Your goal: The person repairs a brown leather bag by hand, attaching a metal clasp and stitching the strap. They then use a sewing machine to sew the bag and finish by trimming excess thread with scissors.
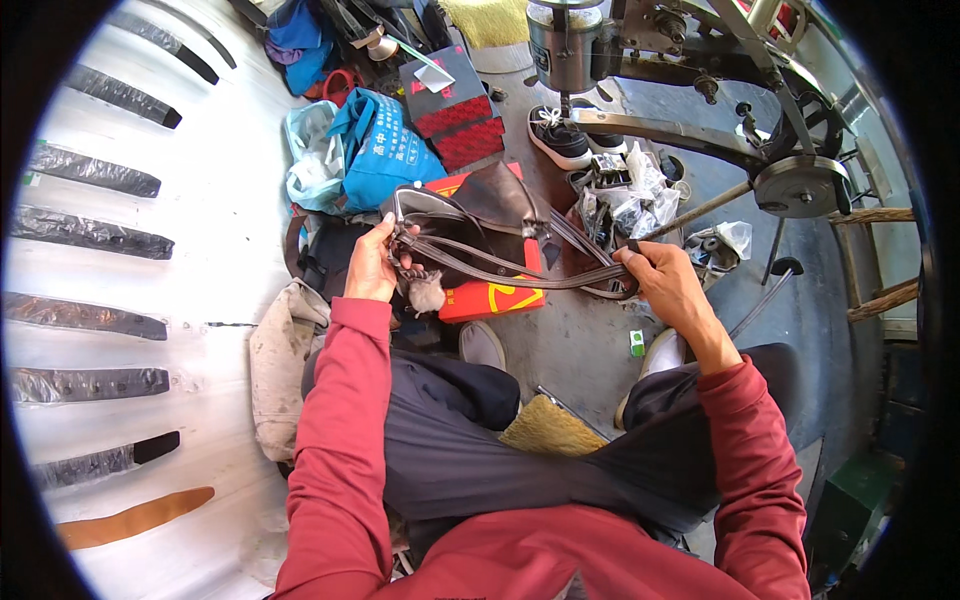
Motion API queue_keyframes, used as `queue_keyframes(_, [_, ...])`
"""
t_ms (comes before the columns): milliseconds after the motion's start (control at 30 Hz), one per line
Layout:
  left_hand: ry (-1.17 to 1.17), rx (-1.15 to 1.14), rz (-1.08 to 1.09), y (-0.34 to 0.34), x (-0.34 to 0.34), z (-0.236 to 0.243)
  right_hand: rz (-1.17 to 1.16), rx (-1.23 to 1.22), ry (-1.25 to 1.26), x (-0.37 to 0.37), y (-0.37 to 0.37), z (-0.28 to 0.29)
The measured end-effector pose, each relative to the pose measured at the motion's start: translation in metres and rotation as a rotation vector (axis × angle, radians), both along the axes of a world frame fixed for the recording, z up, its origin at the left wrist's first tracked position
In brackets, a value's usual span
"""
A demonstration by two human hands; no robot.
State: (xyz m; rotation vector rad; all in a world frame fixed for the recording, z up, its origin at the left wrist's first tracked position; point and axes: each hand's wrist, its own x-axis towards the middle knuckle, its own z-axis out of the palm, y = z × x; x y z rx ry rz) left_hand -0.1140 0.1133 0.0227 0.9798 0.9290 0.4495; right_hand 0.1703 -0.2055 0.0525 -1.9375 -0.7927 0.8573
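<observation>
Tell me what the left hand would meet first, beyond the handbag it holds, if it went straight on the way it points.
Past the brown handbag, the left hand would probably meet the blue carrier bag first; depth is unclear, so it might pass above it.

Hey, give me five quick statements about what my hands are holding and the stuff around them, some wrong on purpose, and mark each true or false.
1. The right hand grips brown straps. True.
2. The left hand is empty. False: the left hand grips the dark bag at its left side, close to a fluffy pom-pom.
3. A red box shows partly behind the bag. True.
4. The blue bag is to the right of the black sneaker with a white sole. False: the blue bag is to the left of that sneaker.
5. Both sleeves are green. False: both sleeves are red.
</observation>
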Motion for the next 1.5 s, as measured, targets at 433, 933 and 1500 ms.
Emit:
queue_keyframes(433, [0.220,0.016,-0.258,0.014,-0.028,0.020,0.112,0.074,-0.013,-0.017,0.008,-0.006])
queue_keyframes(933, [0.256,0.190,-0.449,0.013,-0.021,0.020,0.190,0.057,-0.071,-0.018,0.026,-0.014])
queue_keyframes(1500, [0.284,0.207,-0.456,0.012,-0.019,0.008,0.014,0.089,0.134,-0.012,0.038,-0.036])
